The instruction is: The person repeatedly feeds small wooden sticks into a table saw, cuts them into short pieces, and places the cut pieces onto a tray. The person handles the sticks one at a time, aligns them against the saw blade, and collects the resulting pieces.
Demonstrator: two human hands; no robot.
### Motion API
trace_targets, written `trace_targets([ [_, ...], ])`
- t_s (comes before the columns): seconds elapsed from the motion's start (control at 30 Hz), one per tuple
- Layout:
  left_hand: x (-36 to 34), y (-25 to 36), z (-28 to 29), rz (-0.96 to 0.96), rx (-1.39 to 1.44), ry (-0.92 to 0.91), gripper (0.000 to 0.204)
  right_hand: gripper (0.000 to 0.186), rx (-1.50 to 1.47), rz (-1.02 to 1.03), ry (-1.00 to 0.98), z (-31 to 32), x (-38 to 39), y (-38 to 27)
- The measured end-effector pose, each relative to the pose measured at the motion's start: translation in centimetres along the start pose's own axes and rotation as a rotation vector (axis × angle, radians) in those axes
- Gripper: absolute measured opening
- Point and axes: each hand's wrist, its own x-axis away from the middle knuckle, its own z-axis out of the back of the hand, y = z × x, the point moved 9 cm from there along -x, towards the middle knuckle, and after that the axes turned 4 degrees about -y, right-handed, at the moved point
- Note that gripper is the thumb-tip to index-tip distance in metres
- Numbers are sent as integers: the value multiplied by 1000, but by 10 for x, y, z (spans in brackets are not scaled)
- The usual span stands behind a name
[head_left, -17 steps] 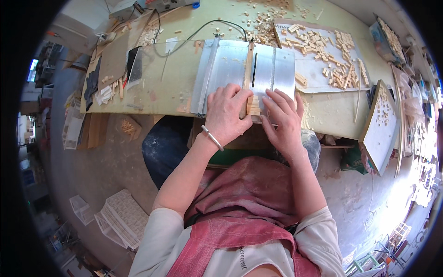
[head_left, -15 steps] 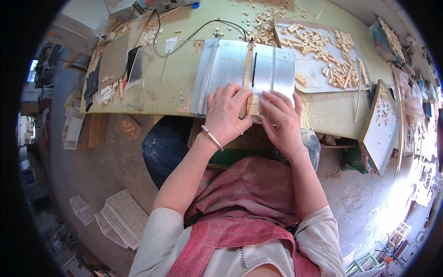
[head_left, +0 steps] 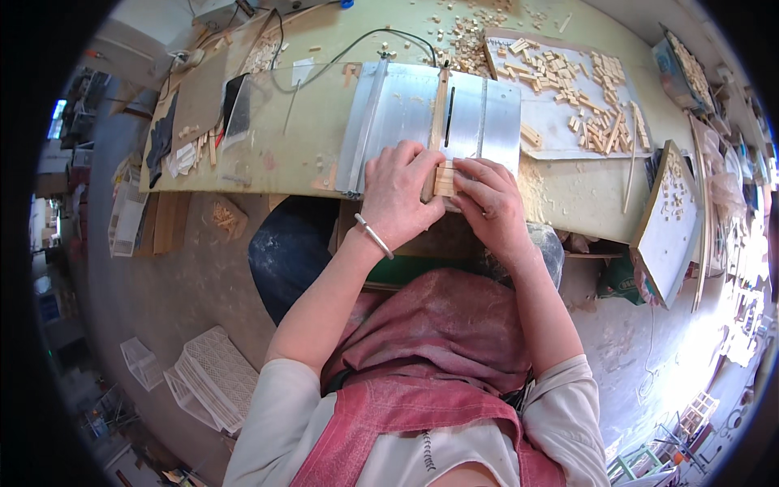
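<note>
A small stack of pale wooden pieces (head_left: 445, 180) lies at the front of a silver metal sliding plate (head_left: 398, 109), against a long wooden strip (head_left: 441, 104) beside a dark narrow slot (head_left: 450, 115). My left hand (head_left: 402, 195) has its fingers curled over the left side of the stack and the strip's near end, thumb pressed low beside them. My right hand (head_left: 491, 207) grips the stack from the right, fingertips bent onto the pieces. The underside of both grips is hidden.
A white board (head_left: 552, 142) heaped with small wooden pieces is at the right. A tilted tray (head_left: 661, 243) hangs past the bench edge. A clear sheet (head_left: 284, 146), dark gloves (head_left: 161, 134) and a looping cable (head_left: 389, 31) are on the bench (head_left: 584, 195).
My right fingers have moved left and closed onto the wooden stack. My left hand stays on it. The whole view has shifted slightly.
</note>
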Motion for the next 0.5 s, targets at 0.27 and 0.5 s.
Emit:
trace_targets([
  [0.27,1,2,4,-26,48,61,53,33,-114,-8,-3,2,-4,1],
  [0.5,-16,-24,4,16,416,-125,43,31,-93,-17,12,1,-9,2],
])
